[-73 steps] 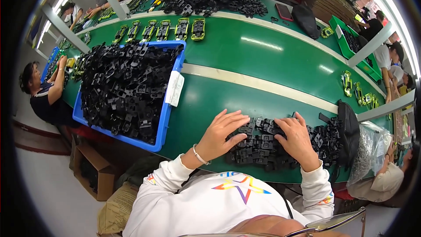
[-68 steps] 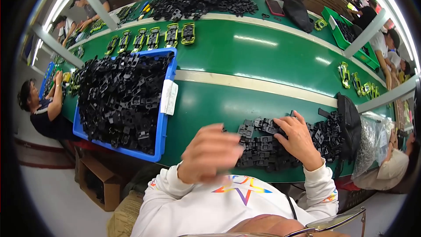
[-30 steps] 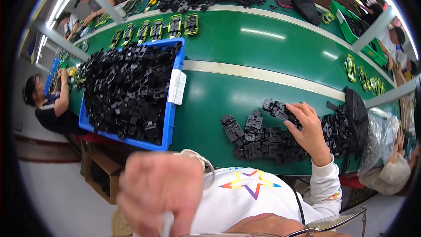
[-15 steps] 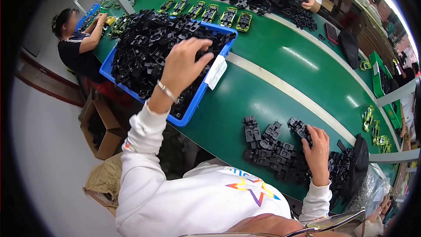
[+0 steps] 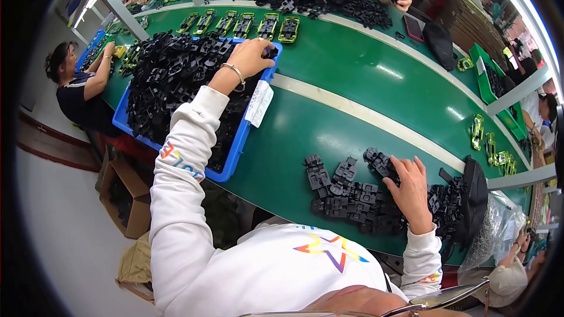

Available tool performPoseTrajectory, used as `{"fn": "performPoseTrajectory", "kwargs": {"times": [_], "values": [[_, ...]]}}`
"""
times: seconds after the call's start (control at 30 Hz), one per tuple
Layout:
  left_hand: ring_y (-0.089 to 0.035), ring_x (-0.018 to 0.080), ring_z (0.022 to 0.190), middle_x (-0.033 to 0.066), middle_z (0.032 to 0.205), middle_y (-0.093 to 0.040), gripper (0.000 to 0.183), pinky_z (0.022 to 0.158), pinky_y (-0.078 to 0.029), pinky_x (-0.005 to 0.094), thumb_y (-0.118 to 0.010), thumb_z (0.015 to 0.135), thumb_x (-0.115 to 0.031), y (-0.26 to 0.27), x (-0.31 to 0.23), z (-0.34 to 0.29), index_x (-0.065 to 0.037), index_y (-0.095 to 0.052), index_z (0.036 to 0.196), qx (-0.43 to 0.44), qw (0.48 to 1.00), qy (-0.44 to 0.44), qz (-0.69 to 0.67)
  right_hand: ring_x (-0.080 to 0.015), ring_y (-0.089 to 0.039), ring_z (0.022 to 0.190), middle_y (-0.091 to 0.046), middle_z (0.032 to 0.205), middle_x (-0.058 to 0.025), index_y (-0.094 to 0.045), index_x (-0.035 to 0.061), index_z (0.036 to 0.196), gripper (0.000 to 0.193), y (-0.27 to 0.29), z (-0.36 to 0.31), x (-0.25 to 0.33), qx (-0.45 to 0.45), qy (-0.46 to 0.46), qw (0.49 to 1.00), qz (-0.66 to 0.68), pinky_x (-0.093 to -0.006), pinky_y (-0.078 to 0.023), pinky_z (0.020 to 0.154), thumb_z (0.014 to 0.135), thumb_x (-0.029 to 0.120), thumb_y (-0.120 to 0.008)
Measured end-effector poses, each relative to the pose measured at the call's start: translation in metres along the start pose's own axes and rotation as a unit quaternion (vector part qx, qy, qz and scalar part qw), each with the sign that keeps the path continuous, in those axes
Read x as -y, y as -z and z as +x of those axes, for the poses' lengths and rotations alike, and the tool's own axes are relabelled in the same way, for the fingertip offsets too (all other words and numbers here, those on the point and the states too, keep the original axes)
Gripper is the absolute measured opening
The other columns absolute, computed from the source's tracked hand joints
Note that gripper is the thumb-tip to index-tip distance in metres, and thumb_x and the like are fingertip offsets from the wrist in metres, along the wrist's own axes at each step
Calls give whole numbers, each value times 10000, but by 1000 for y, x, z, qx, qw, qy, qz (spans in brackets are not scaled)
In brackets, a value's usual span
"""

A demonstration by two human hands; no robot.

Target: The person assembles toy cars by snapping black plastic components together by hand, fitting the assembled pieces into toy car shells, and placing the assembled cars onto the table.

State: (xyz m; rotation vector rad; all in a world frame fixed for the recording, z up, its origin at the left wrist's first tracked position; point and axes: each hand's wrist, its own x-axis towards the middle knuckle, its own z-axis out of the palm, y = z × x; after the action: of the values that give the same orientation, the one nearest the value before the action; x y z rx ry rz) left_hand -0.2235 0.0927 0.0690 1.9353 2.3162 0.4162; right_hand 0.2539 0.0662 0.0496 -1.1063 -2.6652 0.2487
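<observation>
so the blue bin (image 5: 239,141) is the thing to go by here, and it's heaped with black plastic parts (image 5: 170,76). the left hand (image 5: 251,58) is reaching into the bin's far right corner, fingers bent down over the parts there. can't tell if it's actually pinching one, the fingertips are mostly hidden.

the right hand (image 5: 409,191) is well off to the right of the bin, palm down, thumb and fingers loosely spread, over a batch of black blocks (image 5: 358,194) on the green tabletop (image 5: 288,141). those are kinda bunched up, with a few sticking out at angles on the side toward the bin. one long block (image 5: 379,161) sits right by the fingertips.

there's a white label (image 5: 258,104) on the bin's right side. just past the bin's far edge you get a row of six yellow-green framed pieces (image 5: 243,24). way over to the right of the bin, past the right hand, there's a black pouch (image 5: 474,199). a co-worker (image 5: 85,82) is at the bin's left, and an open cardboard box (image 5: 136,217) is lower down on its near side.
</observation>
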Motion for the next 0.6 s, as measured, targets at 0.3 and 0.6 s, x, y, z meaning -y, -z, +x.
{"fn": "performPoseTrajectory", "kwargs": {"times": [0.3,0.6], "values": [[-646,192,1032,93,1080,-670,439,901,-505,322,-773,810,-232,26,-3,-40,-13,-551,1117,-223,953,-9,-206,-329,-565,1067,-607,1104,-144,-578,14,1243,497,6,-6,2,-12,-30,998,45,-427,-396,1018,774,84,-727],[-678,206,790,51,841,-628,360,706,-610,320,-663,917,-373,-11,-118,-139,-32,-629,1028,-121,533,103,-831,-310,-601,927,-593,1096,-160,-566,1,1272,494,17,0,13,-52,-63,973,216,-353,-484,836,803,73,-701]]}}
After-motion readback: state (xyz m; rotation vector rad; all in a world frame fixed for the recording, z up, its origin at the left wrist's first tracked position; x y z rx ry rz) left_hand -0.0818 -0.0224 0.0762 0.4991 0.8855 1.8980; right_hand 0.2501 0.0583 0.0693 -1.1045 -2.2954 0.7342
